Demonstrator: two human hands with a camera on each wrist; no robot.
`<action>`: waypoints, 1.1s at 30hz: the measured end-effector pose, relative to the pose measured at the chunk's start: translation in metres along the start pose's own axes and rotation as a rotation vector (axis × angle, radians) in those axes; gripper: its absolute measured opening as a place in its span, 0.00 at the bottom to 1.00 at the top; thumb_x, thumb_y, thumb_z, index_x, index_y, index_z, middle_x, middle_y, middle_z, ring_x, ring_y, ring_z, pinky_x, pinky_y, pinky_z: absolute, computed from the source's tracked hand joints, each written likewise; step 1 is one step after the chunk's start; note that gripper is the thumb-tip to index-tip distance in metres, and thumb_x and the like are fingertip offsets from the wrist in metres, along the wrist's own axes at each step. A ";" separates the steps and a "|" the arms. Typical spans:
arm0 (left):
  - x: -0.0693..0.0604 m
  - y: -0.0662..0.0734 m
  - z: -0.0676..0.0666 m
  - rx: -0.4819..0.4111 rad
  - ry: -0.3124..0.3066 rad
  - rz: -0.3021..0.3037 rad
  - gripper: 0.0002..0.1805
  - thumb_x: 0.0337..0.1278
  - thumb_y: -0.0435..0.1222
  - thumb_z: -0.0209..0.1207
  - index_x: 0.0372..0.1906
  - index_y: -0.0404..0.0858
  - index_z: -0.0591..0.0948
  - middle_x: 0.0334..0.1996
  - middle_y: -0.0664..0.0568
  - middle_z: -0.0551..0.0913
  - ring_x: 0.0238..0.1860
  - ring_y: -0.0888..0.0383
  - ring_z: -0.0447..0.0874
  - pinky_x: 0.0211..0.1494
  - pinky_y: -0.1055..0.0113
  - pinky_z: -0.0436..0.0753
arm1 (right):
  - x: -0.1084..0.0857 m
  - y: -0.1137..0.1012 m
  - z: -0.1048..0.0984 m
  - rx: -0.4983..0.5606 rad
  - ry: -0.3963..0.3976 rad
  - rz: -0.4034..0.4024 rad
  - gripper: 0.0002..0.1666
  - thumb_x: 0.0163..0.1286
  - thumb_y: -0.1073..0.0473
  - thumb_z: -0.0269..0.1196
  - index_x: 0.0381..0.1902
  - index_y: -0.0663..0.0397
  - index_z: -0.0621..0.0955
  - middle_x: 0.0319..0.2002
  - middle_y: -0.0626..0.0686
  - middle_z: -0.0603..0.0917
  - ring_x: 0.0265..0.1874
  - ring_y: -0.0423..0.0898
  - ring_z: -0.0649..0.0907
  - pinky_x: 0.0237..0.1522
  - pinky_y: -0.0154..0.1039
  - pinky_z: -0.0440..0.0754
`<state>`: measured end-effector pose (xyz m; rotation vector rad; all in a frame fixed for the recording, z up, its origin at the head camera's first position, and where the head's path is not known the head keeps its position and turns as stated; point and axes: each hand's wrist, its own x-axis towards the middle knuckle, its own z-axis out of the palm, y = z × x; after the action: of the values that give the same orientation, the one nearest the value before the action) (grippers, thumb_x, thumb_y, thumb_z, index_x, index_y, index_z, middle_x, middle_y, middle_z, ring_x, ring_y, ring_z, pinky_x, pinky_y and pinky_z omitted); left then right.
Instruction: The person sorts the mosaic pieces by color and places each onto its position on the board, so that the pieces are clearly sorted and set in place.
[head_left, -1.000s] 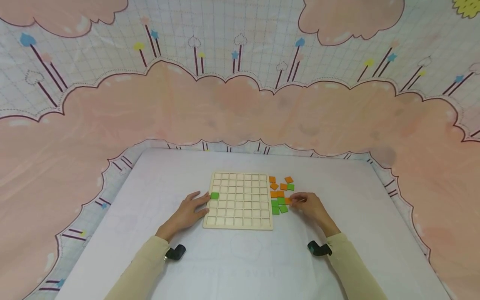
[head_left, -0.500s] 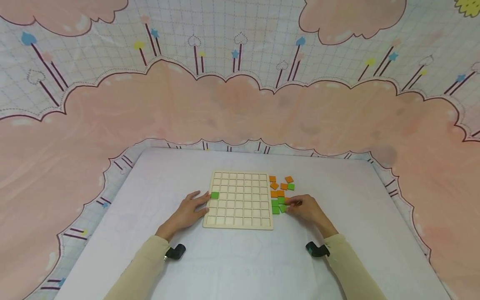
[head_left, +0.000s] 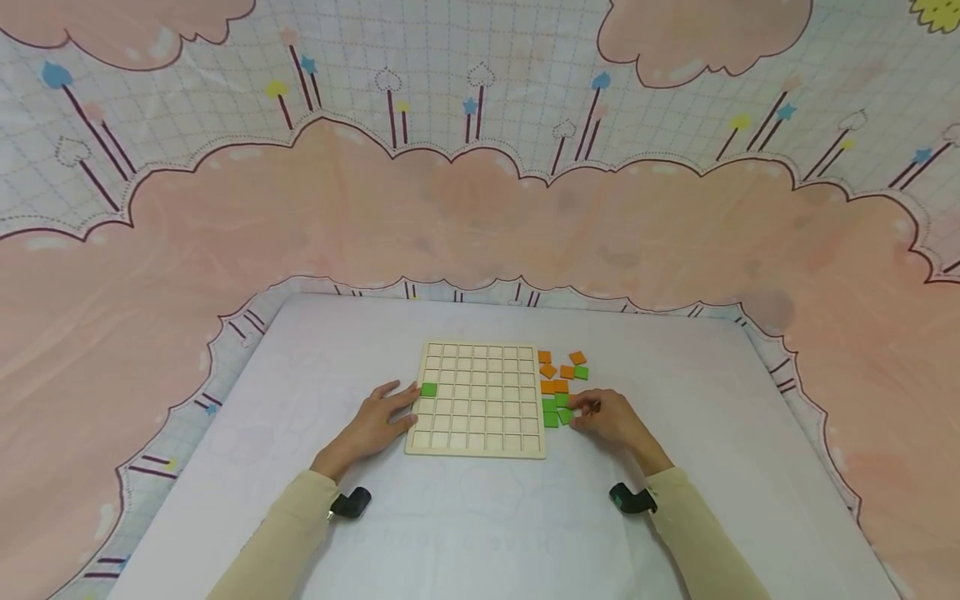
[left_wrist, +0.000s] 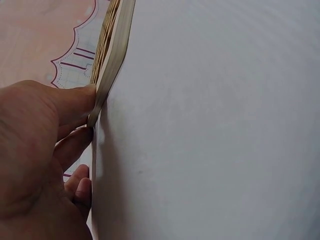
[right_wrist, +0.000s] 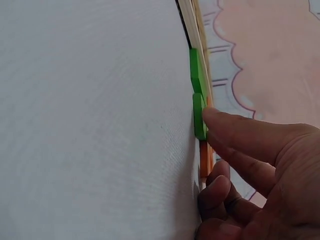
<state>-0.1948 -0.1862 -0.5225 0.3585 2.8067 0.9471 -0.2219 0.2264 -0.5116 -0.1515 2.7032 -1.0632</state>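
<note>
The left hand [head_left: 377, 425], grip wide, touches the board [head_left: 480, 400] at nine o'clock; at three, the right hand [head_left: 613, 418], grip narrow, touches a green tile [head_left: 565, 416], pinched or not I can't tell. Edge-only handling should spare neighbouring tiles [head_left: 551, 420].

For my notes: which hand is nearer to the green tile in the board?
The left hand: it touches the board beside the green tile; the right hand is across the board, at loose tiles.

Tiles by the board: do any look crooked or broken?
Yes, some are crooked. One orange tile beside the board is turned like a diamond, and another orange tile, farther back and right, is askew, while most others sit straighter. I can't see any broken, but they're small here.
</note>
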 end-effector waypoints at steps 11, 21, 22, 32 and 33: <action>-0.001 0.001 0.000 0.005 0.010 0.011 0.30 0.67 0.40 0.58 0.71 0.39 0.68 0.75 0.49 0.63 0.78 0.39 0.49 0.73 0.32 0.55 | -0.002 -0.001 0.001 0.005 -0.004 0.025 0.11 0.59 0.61 0.71 0.40 0.55 0.86 0.31 0.50 0.78 0.34 0.46 0.73 0.35 0.36 0.70; -0.001 0.001 -0.001 0.005 0.004 -0.002 0.30 0.67 0.39 0.58 0.71 0.40 0.68 0.75 0.50 0.63 0.78 0.39 0.48 0.73 0.32 0.54 | -0.004 0.001 -0.001 0.021 0.003 0.012 0.10 0.57 0.62 0.72 0.37 0.55 0.85 0.33 0.51 0.80 0.33 0.46 0.74 0.35 0.37 0.70; -0.001 0.001 -0.001 0.006 0.003 -0.003 0.30 0.67 0.39 0.58 0.72 0.40 0.68 0.75 0.50 0.63 0.78 0.40 0.48 0.73 0.32 0.54 | -0.005 0.001 -0.001 0.020 0.001 0.014 0.10 0.57 0.62 0.72 0.38 0.55 0.85 0.33 0.51 0.80 0.33 0.46 0.74 0.35 0.37 0.70; 0.000 0.001 -0.001 -0.016 -0.002 -0.019 0.30 0.67 0.40 0.58 0.71 0.41 0.68 0.75 0.51 0.62 0.78 0.39 0.48 0.73 0.32 0.54 | -0.005 0.004 -0.004 0.068 -0.001 0.019 0.09 0.59 0.63 0.70 0.37 0.56 0.82 0.31 0.51 0.81 0.32 0.45 0.75 0.36 0.36 0.72; -0.001 0.001 0.000 -0.013 -0.001 -0.019 0.30 0.67 0.40 0.58 0.71 0.41 0.68 0.75 0.51 0.62 0.78 0.40 0.48 0.73 0.32 0.54 | -0.005 0.004 -0.003 0.071 0.001 0.020 0.08 0.60 0.63 0.70 0.37 0.56 0.82 0.32 0.51 0.81 0.33 0.45 0.75 0.36 0.35 0.72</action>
<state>-0.1942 -0.1861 -0.5218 0.3298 2.7965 0.9600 -0.2179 0.2328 -0.5113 -0.1115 2.6577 -1.1515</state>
